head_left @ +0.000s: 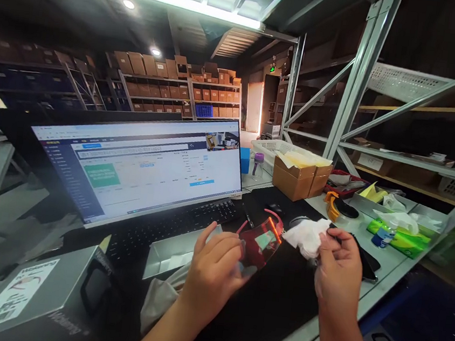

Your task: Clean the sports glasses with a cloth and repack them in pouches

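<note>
My left hand grips a pair of red-lensed glasses by the lens, just above the black desk mat. My right hand pinches a crumpled white tissue that touches the right end of the lens. Both hands hover in front of the black keyboard, below the lit monitor.
A grey box sits at the near left, an open grey tray by my left hand. Cardboard boxes, an orange tape dispenser, a green tissue pack and a bottle lie to the right. Metal shelving rises behind.
</note>
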